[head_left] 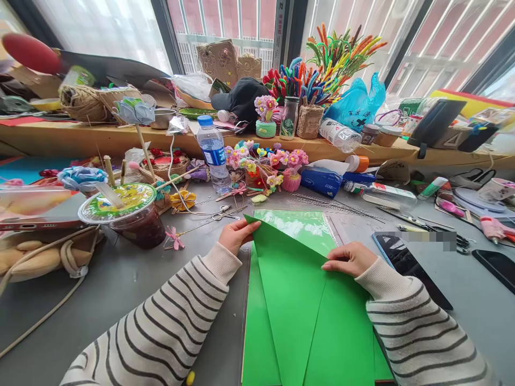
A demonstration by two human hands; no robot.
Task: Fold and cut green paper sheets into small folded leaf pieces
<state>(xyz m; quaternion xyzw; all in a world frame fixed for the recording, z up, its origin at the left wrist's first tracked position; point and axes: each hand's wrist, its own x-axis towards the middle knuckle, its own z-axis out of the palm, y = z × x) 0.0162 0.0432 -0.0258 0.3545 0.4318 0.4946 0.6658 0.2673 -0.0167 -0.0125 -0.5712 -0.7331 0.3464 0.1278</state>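
Observation:
A large sheet of green paper (289, 268) is raised at its far edge between my hands, with a crease or fold line running down its middle. My left hand (238, 234) pinches its upper left corner between thumb and fingers. On the right, my right hand (346, 259) grips the slanting far edge, thumb beneath. More green paper lies under the raised sheet, and beyond it is a clear plastic sleeve (293, 217) with green inside. Just past my left hand lies a pair of small scissors (222, 212).
A lidded drink cup (137, 228) stands to the left, near a water bottle (213, 155). Crocheted flowers (265, 163), a blue tissue pack (322, 181) and thin wires (338, 206) lie beyond the paper. A phone (410, 268) rests beside my right wrist.

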